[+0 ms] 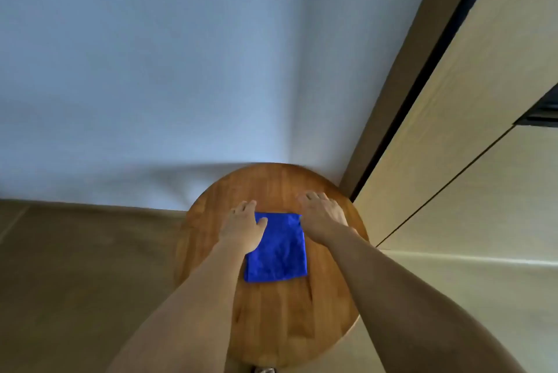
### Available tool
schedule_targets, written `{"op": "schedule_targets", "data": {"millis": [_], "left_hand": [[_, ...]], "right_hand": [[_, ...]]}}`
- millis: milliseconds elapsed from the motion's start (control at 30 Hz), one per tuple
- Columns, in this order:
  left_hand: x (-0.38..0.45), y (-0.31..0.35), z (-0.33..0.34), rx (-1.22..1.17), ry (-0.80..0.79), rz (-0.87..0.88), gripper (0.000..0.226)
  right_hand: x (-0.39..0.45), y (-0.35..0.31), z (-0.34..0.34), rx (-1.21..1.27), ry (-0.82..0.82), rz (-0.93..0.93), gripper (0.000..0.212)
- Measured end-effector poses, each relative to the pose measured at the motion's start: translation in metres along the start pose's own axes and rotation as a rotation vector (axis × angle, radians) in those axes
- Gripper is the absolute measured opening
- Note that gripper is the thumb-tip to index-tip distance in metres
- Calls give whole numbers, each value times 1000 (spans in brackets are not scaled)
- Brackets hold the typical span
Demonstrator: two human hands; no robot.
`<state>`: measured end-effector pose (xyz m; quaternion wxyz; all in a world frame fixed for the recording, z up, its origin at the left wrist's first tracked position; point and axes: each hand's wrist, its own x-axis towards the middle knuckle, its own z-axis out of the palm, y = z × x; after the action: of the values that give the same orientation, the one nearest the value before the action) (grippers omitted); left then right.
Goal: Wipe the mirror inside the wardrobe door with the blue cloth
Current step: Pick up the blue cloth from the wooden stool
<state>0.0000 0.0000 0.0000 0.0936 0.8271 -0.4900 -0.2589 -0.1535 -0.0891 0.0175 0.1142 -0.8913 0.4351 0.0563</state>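
A folded blue cloth [279, 248] lies flat on a round wooden stool top [271, 318]. My left hand [243, 226] rests on the cloth's left edge, fingers stretched forward and thumb lying on the fabric. My right hand [323, 212] lies flat at the cloth's top right corner, fingers extended onto the wood. Neither hand grips the cloth. The wardrobe [471, 106] stands to the right with its light wooden doors closed; no mirror shows.
A pale wall [181, 55] fills the view ahead, right behind the stool. Brown floor [75, 267] spreads to the left. A dark gap [422, 85] runs between the wardrobe's brown side panel and its door.
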Motion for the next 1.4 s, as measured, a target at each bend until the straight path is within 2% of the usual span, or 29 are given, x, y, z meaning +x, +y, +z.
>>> {"op": "schedule_targets", "data": {"millis": [133,267,433,533,667,800,1033,1100,1233,1333,1400], "left_hand": [[20,-23,42,80,-159,-69,66],[44,-36,85,149,-216,-58,73],[61,-47,131,119,-349,-132,97],[71,-53,149,81,-313,-191,101],[89,-50,166,-70,-244,-302,97],[100,-44,176,-108,-212,-353,95],[97,-47,182,-178,-113,-476,111],[99,-51,180,-281,-76,-470,109],[99,-47,171,-200,-107,-398,95],[93,-42,156,-178,-154,-407,73],[85,-41,142,-192,-125,-428,58]], "right_hand": [[16,3,50,-40,-152,26,56],[37,17,97,-109,-237,2,62],[52,26,150,-176,-350,-21,74],[60,28,173,-160,-407,37,83],[67,31,190,-73,-426,186,84],[72,27,199,-35,-449,243,90],[75,18,210,253,-341,341,96],[78,16,209,283,-329,366,96],[84,10,195,223,-391,357,87],[89,4,176,118,-417,290,60],[88,-2,162,75,-414,257,50]]}}
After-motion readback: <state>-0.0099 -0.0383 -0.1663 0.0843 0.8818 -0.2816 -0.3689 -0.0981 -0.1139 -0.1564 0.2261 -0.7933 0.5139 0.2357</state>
